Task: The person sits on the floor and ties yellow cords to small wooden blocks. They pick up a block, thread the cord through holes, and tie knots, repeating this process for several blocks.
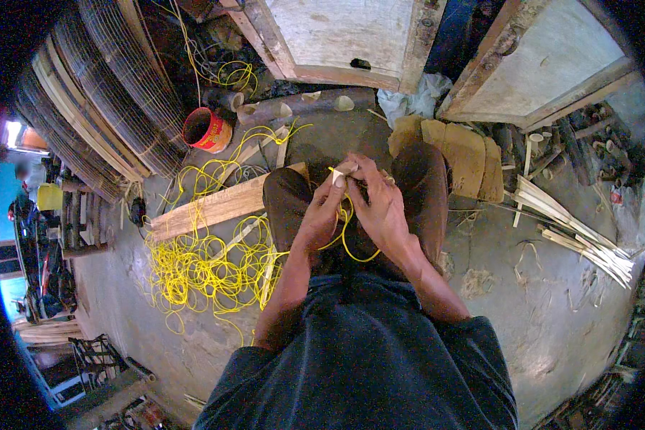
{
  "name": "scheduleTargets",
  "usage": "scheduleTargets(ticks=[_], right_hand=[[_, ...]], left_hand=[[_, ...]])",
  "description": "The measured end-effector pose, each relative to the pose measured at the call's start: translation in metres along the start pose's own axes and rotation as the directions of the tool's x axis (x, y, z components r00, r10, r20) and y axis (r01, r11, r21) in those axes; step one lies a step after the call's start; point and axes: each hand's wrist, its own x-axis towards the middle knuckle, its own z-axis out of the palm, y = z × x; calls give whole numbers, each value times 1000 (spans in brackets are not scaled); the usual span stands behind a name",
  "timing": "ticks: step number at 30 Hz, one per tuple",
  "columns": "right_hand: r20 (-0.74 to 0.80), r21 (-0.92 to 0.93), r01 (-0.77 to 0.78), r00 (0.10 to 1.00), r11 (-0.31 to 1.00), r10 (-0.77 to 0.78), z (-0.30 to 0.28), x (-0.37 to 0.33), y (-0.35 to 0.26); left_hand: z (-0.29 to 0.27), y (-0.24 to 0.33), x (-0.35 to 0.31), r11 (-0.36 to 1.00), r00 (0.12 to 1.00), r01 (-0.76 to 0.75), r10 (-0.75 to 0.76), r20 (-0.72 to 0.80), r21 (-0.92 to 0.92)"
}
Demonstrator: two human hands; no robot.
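My left hand [324, 208] and my right hand [381, 204] meet between my knees, fingers closed together. Pinched by the left fingertips and thumb is a small pale piece [337, 176], perhaps wood or bamboo; its full shape is hidden. The right fingers press against its far end. Yellow cord [345, 240] loops down below both hands and shows again at the tip of the pale piece. To the left, a loose tangle of the same yellow cord [183, 276] spreads over the floor and partly across a wooden plank [215, 206].
A red bucket [208, 130] stands at the far left, near rolled slatted screens [122, 79]. Ahead lies a log with cut holes [308, 107]. Flattened cardboard [466, 158] and pale strips [580, 229] lie right. White-panelled wooden frames [351, 32] lean at the back.
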Motion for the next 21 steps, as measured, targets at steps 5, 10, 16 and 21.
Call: scheduleTargets(ticks=[5, 10, 16, 21], right_hand=[[115, -45, -96, 988, 994, 100, -10, -8, -6], [-33, -110, 74, 996, 991, -78, -1, 0, 6], [112, 25, -185, 977, 982, 181, -22, 0, -5], [38, 121, -49, 998, 991, 45, -12, 3, -3]], left_hand=[[-11, -8, 9, 939, 998, 14, 10, 69, -344], [-1, -4, 3, 931, 988, 151, -147, 37, -333], [-13, -10, 11, 935, 999, -34, 42, 15, -354], [-6, -13, 9, 930, 992, 13, 34, 121, -366]])
